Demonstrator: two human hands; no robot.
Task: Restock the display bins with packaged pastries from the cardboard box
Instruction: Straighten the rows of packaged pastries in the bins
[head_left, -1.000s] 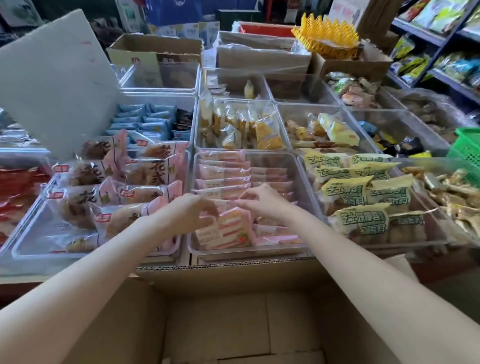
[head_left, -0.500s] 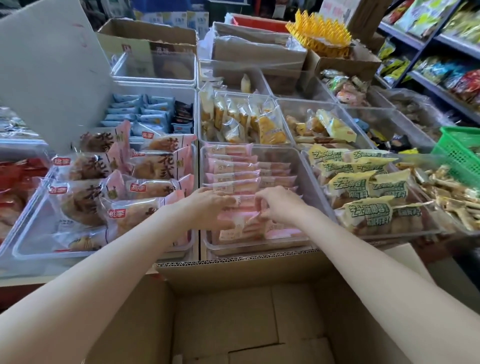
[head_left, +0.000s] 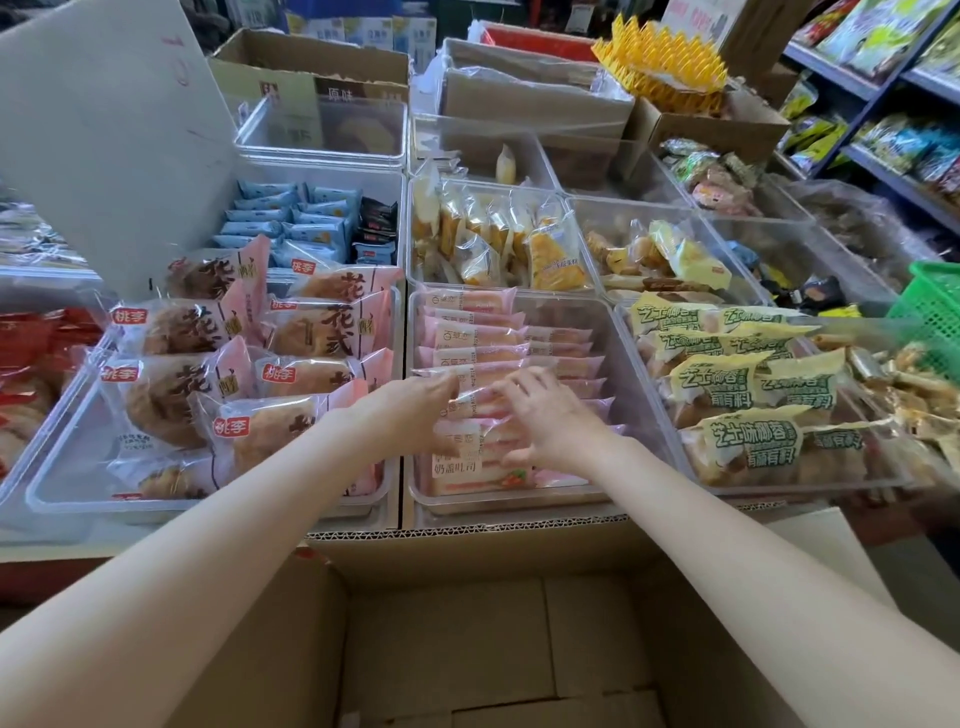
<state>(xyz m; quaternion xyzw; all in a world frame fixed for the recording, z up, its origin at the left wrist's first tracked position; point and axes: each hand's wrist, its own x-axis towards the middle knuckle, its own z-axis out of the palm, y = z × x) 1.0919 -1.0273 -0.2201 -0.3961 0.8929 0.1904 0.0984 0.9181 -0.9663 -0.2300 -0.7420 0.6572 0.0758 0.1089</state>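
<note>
Both hands sit over the middle front clear bin (head_left: 631, 415), left hand (head_left: 410, 415) and right hand (head_left: 550, 421) close together but not touching, fingers fairly straight and pressing down on the row of pink packaged pastries (head_left: 483, 364); neither visibly grips one. Packs look light, soft sliced cake in slick crinkly film, likely crushable, so best taken by the short ends or sealed edges, not squeezed mid-body. Long axis runs left-right across the bin, packs shingled front to back, labels at left. Cardboard box (head_left: 467, 623) below looks empty in view.
</note>
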